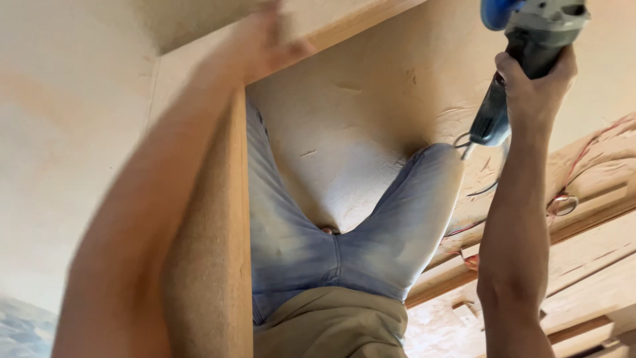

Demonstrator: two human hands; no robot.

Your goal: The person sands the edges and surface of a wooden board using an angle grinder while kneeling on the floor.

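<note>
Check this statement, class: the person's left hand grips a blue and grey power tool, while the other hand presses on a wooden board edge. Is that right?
Not quite. The head view shows the right hand gripping the blue and grey power tool. It is the left hand, blurred, that presses on the wooden board edge.

Blue cap and grey body on the angle grinder [530, 30], with a darker grey-blue handle below. Washed-out light blue on the jeans [331, 238], paler and dusty along the thighs. Khaki-olive on the shirt [331, 328]. Pale tan on the wooden board [212, 265], finely speckled across its face. Sandy beige on the dusty floor [358, 119], marked with darker scuffs. Red and white on the thin wires [563, 199]. Light orange-brown on the timber planks [583, 265].
</note>
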